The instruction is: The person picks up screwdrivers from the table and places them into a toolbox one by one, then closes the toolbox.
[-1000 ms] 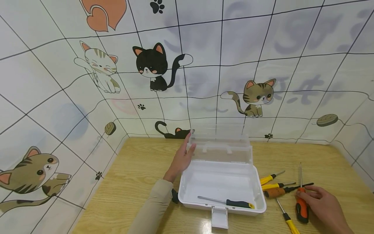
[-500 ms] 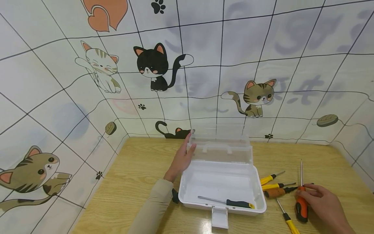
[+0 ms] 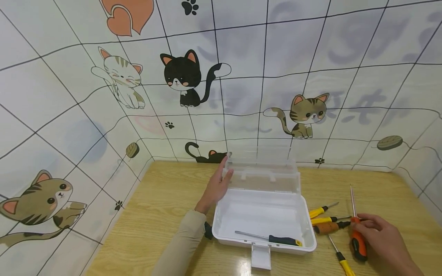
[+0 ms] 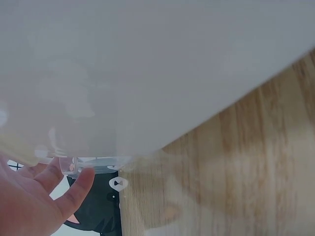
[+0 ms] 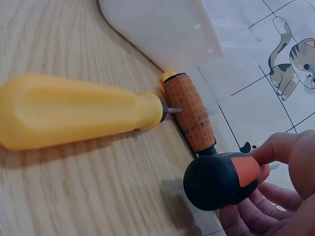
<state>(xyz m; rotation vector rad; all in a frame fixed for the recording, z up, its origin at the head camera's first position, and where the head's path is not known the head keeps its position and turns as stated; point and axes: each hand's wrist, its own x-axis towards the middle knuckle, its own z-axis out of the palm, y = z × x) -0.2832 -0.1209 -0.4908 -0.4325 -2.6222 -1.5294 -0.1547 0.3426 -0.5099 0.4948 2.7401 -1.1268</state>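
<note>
Orange-and-black screwdriver (image 3: 356, 234) lies at the right side of the wooden counter (image 3: 165, 214) in the head view, its handle toward the near edge and its thin shaft running away toward the wall, so the long axis is close to front-to-back. The right hand (image 3: 381, 239) grips it, fingers curled round the upper handle. Just left of it lie three more screwdrivers, two yellow (image 3: 319, 211) and one with a brown handle (image 3: 326, 227), and a fourth with a yellow handle (image 3: 343, 263) lies nearer the edge. The white plastic box (image 3: 264, 218) stands open with a black-handled screwdriver (image 3: 272, 239) inside; the left hand (image 3: 217, 186) rests with straight fingers against the clear lid (image 3: 262, 176). The walls carry a cartoon-cat covering.

Left wrist view: the left hand (image 4: 29, 201) touches the clear lid edge, fingers extended.

Right wrist view: the fingers (image 5: 275, 147) hold the orange-and-black handle (image 5: 221, 181), butt end toward the camera, beside the brown handle (image 5: 189, 113) and a yellow one (image 5: 74, 110).
</note>
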